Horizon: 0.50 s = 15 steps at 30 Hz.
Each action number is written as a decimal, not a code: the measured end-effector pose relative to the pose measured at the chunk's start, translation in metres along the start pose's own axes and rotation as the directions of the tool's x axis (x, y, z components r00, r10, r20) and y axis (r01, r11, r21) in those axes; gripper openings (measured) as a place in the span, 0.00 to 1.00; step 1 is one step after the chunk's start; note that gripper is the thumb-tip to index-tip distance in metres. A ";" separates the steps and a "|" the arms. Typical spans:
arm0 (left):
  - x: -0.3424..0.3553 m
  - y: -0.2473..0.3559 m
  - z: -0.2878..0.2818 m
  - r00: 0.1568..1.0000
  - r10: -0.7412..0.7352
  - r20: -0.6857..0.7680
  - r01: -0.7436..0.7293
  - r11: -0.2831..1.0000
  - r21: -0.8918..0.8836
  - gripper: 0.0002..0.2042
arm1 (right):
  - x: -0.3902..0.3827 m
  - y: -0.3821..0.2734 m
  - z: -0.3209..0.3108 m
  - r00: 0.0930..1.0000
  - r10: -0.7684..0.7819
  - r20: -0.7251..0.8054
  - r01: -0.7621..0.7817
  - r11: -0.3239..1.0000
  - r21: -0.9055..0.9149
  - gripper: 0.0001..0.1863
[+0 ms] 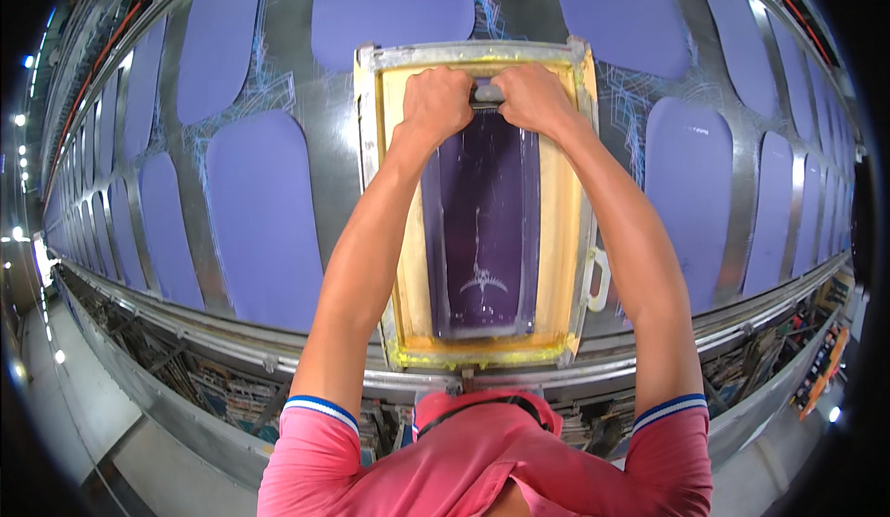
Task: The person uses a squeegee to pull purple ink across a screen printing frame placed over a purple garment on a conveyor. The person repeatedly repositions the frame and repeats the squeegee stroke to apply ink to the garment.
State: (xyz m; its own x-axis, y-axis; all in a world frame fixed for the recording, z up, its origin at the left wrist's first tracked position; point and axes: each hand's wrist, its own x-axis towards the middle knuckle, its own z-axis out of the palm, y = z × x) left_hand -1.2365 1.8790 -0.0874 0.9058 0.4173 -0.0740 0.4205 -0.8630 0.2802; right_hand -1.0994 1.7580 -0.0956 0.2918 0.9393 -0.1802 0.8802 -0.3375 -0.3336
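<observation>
A screen printing frame (393, 267) with pale yellow borders lies on the long table before me. Its mesh window (482, 211) looks dark purple, with a white curved streak near its lower end. At the far end of the window, both of my hands are closed around a grey squeegee handle (488, 95). My left hand (438, 102) grips its left end, and my right hand (536, 98) its right end. Only the short middle of the handle shows between my fists; the blade is mostly hidden.
Rounded purple panels (264, 216) lie in rows along the dark metal table (338, 127), on both sides of the frame. Blue and white line marks run between them. A white loop handle (598, 279) sits at the frame's right side. Stacked items (227, 392) fill a shelf under the near rail.
</observation>
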 end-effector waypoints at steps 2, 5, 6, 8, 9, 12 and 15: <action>-0.037 0.012 0.002 1.000 -0.001 -0.014 0.001 0.999 -0.034 0.14 | -0.035 -0.016 0.011 0.999 -0.030 0.019 0.030 1.000 0.003 0.08; -0.111 0.035 0.011 0.998 -0.022 0.051 0.024 0.998 -0.057 0.14 | -0.104 -0.048 0.031 0.997 -0.074 0.013 0.074 0.997 -0.002 0.09; -0.138 0.043 0.015 0.998 -0.028 0.062 0.033 0.996 -0.079 0.14 | -0.129 -0.060 0.038 0.996 -0.084 0.029 0.084 0.996 0.001 0.09; -0.196 0.061 0.023 0.995 -0.037 0.091 0.049 0.991 -0.128 0.14 | -0.180 -0.085 0.054 0.993 -0.114 0.039 0.114 0.994 0.004 0.09; -0.229 0.072 0.027 0.993 -0.051 0.103 0.065 0.989 -0.133 0.14 | -0.209 -0.099 0.061 0.992 -0.110 0.063 0.110 0.994 0.000 0.09; -0.314 0.104 0.034 0.990 -0.068 0.120 0.088 0.981 -0.170 0.14 | -0.287 -0.136 0.080 0.988 -0.116 0.106 0.115 0.993 0.011 0.11; -0.369 0.125 0.044 0.996 -0.044 0.079 0.059 0.978 -0.200 0.11 | -0.342 -0.163 0.093 0.986 -0.072 0.149 0.073 0.997 -0.005 0.15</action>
State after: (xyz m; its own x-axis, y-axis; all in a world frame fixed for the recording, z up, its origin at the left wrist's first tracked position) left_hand -1.5161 1.6048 -0.0673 0.8880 0.4306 -0.1615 0.4537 -0.7627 0.4609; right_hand -1.3778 1.4860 -0.0659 0.1690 0.9414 -0.2919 0.9011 -0.2676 -0.3412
